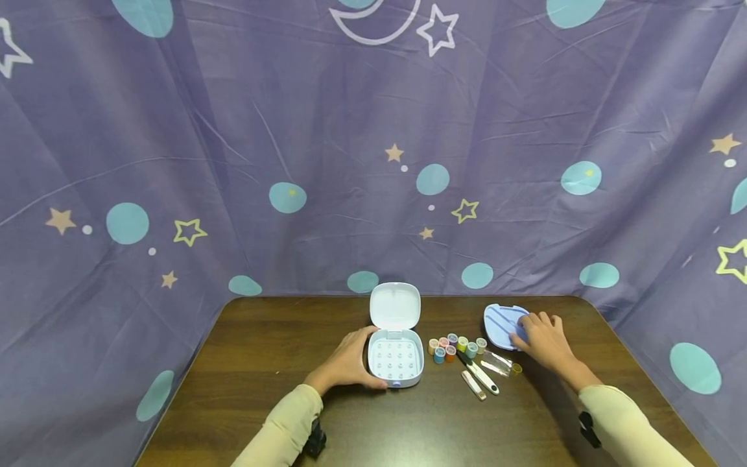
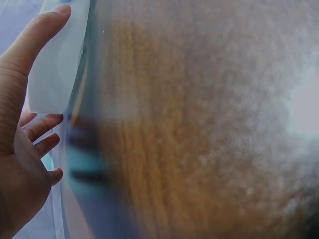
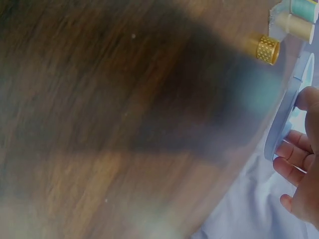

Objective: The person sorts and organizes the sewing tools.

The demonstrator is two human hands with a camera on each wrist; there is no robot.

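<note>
My left hand (image 1: pixel 349 362) holds a white hinged box (image 1: pixel 394 376) by its left side, the thumb along the front and the fingers toward the back. Its lid stands raised, and rows of small pegs show inside. In the left wrist view, the thumb (image 2: pixel 37 35) lies against the wall of the box (image 2: pixel 60 69). My right hand (image 1: pixel 545 338) grips a shallow light-blue tray (image 1: pixel 498 327) at its right side. Seen from the right wrist, thumb and fingers are at the rim of the tray (image 3: pixel 281 117); part of the grip is hidden.
Several small thread spools (image 1: pixel 451 353) stand between box and tray. Nearer lie a white-handled tool with a dark tip (image 1: pixel 484 378), a small white-and-brown item (image 1: pixel 473 384), a clear packet (image 1: pixel 496 364) and a gold thimble (image 3: pixel 268 50). A purple curtain (image 1: pixel 327 246) hangs behind the wooden table (image 1: pixel 257 344).
</note>
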